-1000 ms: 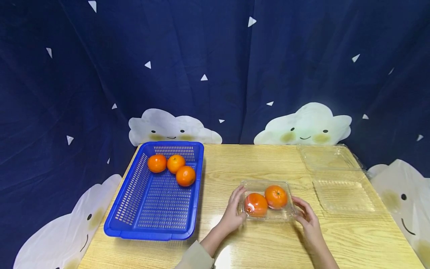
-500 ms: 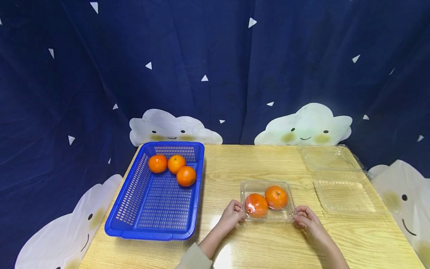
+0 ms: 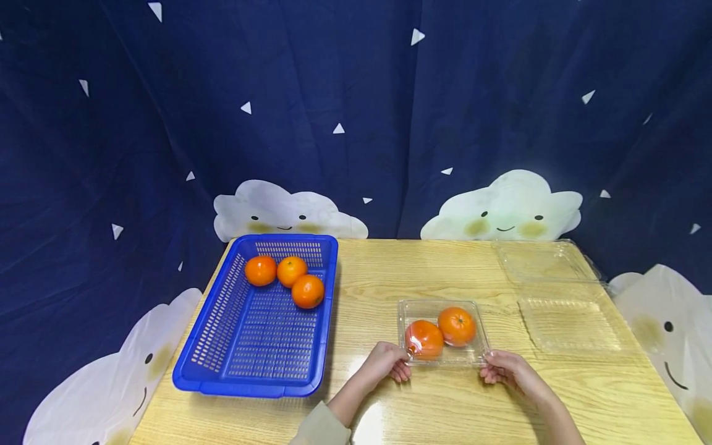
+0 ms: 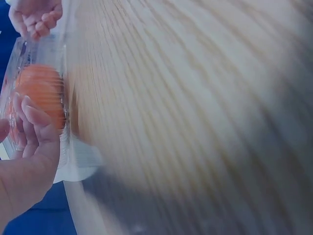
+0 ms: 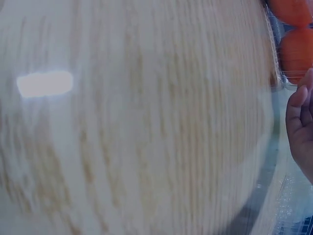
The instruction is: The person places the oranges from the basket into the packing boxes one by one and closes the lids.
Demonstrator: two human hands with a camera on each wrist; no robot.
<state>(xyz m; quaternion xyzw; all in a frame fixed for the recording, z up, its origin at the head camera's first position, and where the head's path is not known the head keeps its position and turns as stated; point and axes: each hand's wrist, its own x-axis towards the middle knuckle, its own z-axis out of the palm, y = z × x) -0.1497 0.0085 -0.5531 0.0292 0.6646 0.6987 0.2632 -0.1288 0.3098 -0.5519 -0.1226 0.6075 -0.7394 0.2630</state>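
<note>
A clear plastic clamshell box [image 3: 457,357], its lid down, sits on the wooden table with two oranges [image 3: 457,326] inside. At its near left corner my left hand [image 3: 384,361] pinches the rim, thumb on top and fingers curled below. My right hand [image 3: 514,372] pinches the near right corner in the same way. In the left wrist view, the curled fingers of the left hand [image 4: 36,147] lie against the box's ribbed wall, in front of an orange [image 4: 41,93]. The right wrist view has the right hand [image 5: 302,122] at the box's corner, partly cut off by the frame edge.
To the left stands a blue plastic basket [image 3: 328,346] holding several oranges [image 3: 308,291] near its far end. Open clear clamshell boxes [image 3: 573,324] lie at the table's right side. A dark blue curtain [image 3: 378,80] hangs behind the table.
Both hands have slid from the box's sides to its near corners, their fingers curling under the rim. The box and oranges have stayed in place.
</note>
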